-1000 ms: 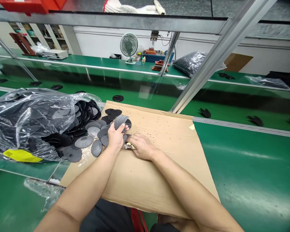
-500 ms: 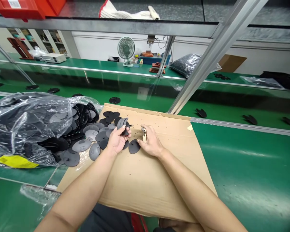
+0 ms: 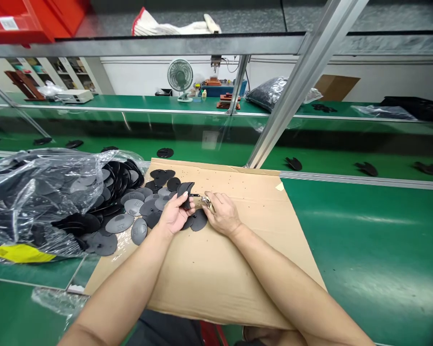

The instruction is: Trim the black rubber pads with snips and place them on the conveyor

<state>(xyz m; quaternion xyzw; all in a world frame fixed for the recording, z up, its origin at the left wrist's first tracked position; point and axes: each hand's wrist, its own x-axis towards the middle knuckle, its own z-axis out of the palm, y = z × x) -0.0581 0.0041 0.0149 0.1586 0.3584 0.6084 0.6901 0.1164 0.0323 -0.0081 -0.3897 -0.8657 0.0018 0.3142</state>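
Note:
My left hand (image 3: 176, 213) is closed on a small stack of dark oval plastic discs (image 3: 185, 191), held on edge above a cardboard sheet (image 3: 238, 269). My right hand (image 3: 222, 213) is closed on a small metal cutting tool (image 3: 206, 202) whose tip meets the held discs. One loose black disc (image 3: 199, 220) lies on the cardboard just under both hands. More grey and black discs (image 3: 137, 209) spill to the left of my left hand.
A clear plastic bag (image 3: 39, 192) full of discs lies at the left, mouth toward the cardboard. A green conveyor belt (image 3: 328, 158) beyond carries scattered black parts (image 3: 294, 164). A slanted aluminium post (image 3: 292, 91) rises behind the cardboard. A fan (image 3: 180, 77) stands on the far bench.
My right hand has lifted the tool from the cardboard and brought it to the discs in my left hand. One black disc now lies uncovered under the hands. The view has tilted slightly.

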